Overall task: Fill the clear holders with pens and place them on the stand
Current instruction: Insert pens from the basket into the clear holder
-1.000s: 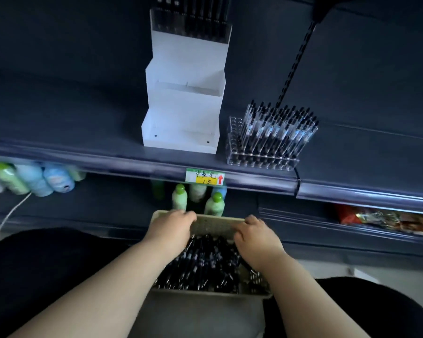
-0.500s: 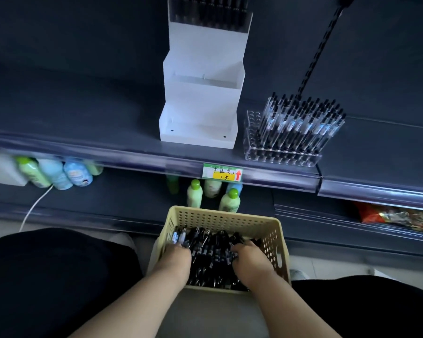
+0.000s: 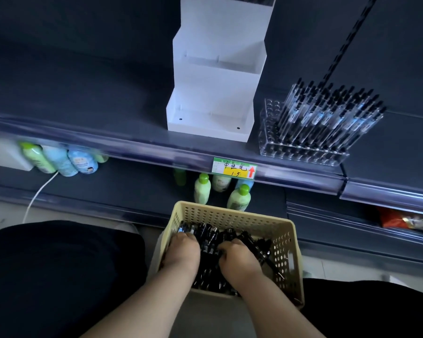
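Note:
A beige perforated basket (image 3: 282,242) sits low in front of me, holding a heap of black pens (image 3: 211,240). Both of my hands are down in that heap. My left hand (image 3: 183,250) curls its fingers into the pens at the basket's left side. My right hand (image 3: 237,258) curls around pens in the middle, its fingertips hidden. On the shelf above stands a white tiered stand (image 3: 213,93) with its lower two tiers bare. To its right a clear holder (image 3: 303,154) carries several upright pens (image 3: 327,111); its left holes are unfilled.
A dark shelf edge (image 3: 132,147) with a yellow-green price tag (image 3: 235,168) runs across the middle. Green and blue bottles (image 3: 202,189) stand on the lower shelf behind the basket, more bottles (image 3: 59,159) at left beside a white cable (image 3: 37,193). Snack packets (image 3: 410,219) lie at right.
Both hands left the basket's far rim and went down into the pen heap. The view shifted, so the stand and holder now sit further right and closer.

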